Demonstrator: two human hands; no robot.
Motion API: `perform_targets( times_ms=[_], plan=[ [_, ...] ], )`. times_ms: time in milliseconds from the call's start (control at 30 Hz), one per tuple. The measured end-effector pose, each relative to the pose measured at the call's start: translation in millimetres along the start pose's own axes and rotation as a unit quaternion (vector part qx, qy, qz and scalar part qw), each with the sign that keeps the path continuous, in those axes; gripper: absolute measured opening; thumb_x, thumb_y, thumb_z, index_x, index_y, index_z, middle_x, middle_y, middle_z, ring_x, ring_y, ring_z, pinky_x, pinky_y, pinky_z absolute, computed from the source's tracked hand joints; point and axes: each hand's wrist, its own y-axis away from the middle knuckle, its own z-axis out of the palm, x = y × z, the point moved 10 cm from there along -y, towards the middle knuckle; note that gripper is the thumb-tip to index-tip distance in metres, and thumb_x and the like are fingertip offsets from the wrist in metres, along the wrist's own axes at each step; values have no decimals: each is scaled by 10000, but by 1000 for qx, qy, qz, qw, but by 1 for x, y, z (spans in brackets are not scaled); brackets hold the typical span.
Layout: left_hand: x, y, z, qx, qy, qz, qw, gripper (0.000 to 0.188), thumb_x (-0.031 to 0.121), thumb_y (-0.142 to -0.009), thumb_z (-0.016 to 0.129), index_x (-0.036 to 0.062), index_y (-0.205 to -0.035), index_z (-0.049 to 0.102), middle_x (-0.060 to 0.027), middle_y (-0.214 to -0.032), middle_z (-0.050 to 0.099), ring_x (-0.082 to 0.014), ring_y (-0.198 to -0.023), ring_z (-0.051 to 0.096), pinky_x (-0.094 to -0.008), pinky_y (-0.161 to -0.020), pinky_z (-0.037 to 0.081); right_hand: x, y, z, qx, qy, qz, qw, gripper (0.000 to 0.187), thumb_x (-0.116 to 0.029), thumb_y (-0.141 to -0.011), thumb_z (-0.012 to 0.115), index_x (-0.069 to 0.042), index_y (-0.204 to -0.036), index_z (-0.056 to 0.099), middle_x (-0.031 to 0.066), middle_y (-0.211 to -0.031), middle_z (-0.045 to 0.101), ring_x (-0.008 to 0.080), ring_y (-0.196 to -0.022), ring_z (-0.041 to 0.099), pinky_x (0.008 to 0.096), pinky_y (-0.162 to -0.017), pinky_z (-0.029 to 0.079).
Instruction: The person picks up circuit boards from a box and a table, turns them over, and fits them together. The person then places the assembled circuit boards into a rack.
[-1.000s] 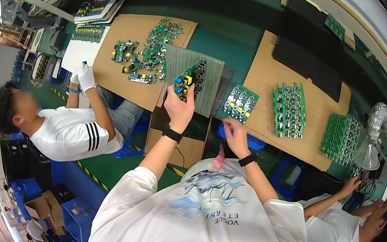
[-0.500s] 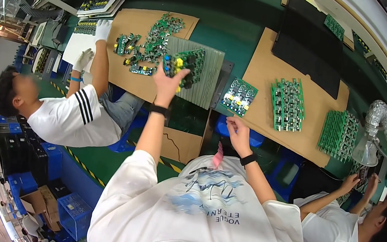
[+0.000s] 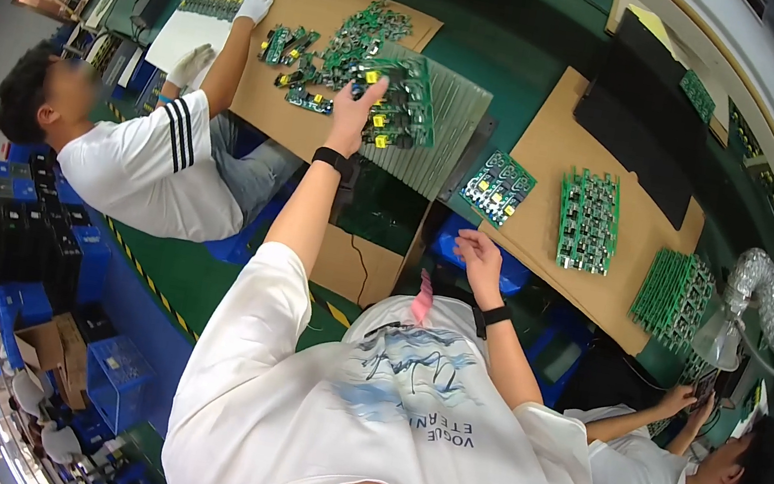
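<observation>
L hand (image 3: 355,113) is out fwd and a bit L of centre, arm nearly straight, wrist w/ black wristband (image 3: 332,161), fingers pointing away from the body. Its grip is closed on the near-L edge of a green PCB panel (image 3: 417,95) w/ yellow & black components; thumb lies on the component side, other fingers mostly hidden. The panel sits above the L part of a ribbed grey-green plate (image 3: 457,121), next to a heap of small PCBs (image 3: 364,36) on the L cardboard sheet (image 3: 308,7); can't tell if panel touches plate. R hand (image 3: 478,260) is held nearer the body, elbow bent, fingers loosely curled & a bit apart, grip part-open w/ nothing visible in it. It's just short of the bench (image 3: 500,42) edge, over a blue stool (image 3: 446,241), below a PCB w/ yellow parts (image 3: 497,189) at the near-L edge of the R cardboard sheet (image 3: 548,131). Further R on that sheet: a PCB stack (image 3: 589,221), then a row of upright PCBs (image 3: 669,299). Co-worker at L: one white glove (image 3: 256,6) stretched fwd, the other lower, nearer their body.
</observation>
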Motion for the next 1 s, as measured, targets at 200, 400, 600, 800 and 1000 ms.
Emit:
perform_targets(
  times_ms=[200, 400, 600, 800, 1000],
  plan=[
    [-25, 48, -64, 170, 185, 4, 968, 345, 170, -815, 670, -6, -1084, 544, -46, -1018, 603, -133, -850, 578, -289, -741, 473, -61, -43, 53, -70, -67, -47, 994, 238, -118, -870, 565, 12, -1069, 557, 71, -917, 631, 128, -803, 606, 237, -688, 474],
    [-64, 151, -59, 197, 311, -70, 927, 371, 171, -867, 602, 13, -1180, 479, -41, -1098, 567, -142, -923, 557, -295, -804, 456, -94, -30, 125, -99, -148, -5, 984, 276, -133, -880, 567, -14, -1120, 503, 50, -940, 604, 110, -832, 571, 234, -697, 464],
    [-85, 188, -85, 116, 210, -146, 960, 451, 201, -842, 634, 25, -1214, 452, -68, -1165, 531, -145, -999, 520, -303, -874, 428, -123, -26, 130, -117, -162, -74, 977, 248, -173, -880, 573, -37, -1074, 499, 36, -917, 578, 124, -824, 567, 242, -689, 455],
    [46, 184, -76, 18, -202, 161, 966, 531, 166, -750, 708, 11, -1197, 467, -89, -1162, 548, -177, -1025, 548, -300, -816, 449, -188, 5, 150, -280, 268, -284, 877, 281, -144, -836, 598, -49, -1083, 502, 99, -932, 571, 213, -820, 572, 293, -704, 455],
    [-3, 177, -11, -185, -311, 51, 931, 507, 250, -656, 770, 6, -1053, 570, -126, -912, 657, -263, -814, 641, -326, -687, 493, -215, 23, 149, -269, 328, -357, 832, 367, -122, -800, 616, -60, -1141, 496, 155, -967, 560, 305, -835, 568, 341, -746, 461]
  ],
)
